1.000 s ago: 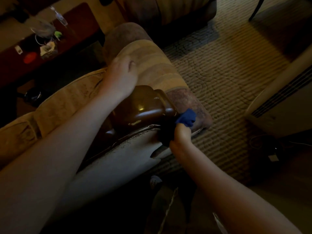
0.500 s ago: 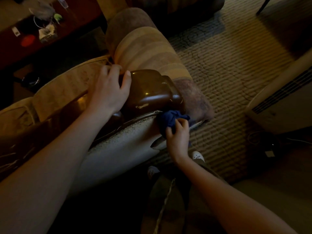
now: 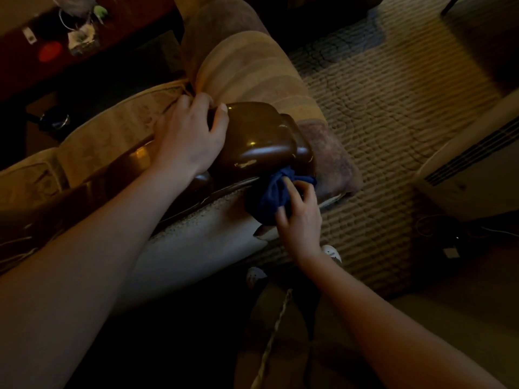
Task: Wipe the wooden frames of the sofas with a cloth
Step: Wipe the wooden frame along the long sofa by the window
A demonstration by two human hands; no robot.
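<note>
Head view, looking down over the sofa arm. My left hand point(image 3: 191, 138) lies on the glossy brown wooden frame point(image 3: 261, 141), fingers bent over its top edge, thumb against the polished wood, gripping it. Just past my fingertips runs the striped armrest cushion point(image 3: 247, 71). My right hand point(image 3: 300, 211) pinches the bunched blue cloth point(image 3: 271, 197), fingers curled into its folds, and the cloth presses against the lower corner of the frame, right under the rounded knob. Below that hand is the pale underside panel point(image 3: 196, 248) of the sofa. Beyond my right knuckles is the ribbed carpet point(image 3: 393, 113), with a white appliance point(image 3: 471, 175) well off to the right.
</note>
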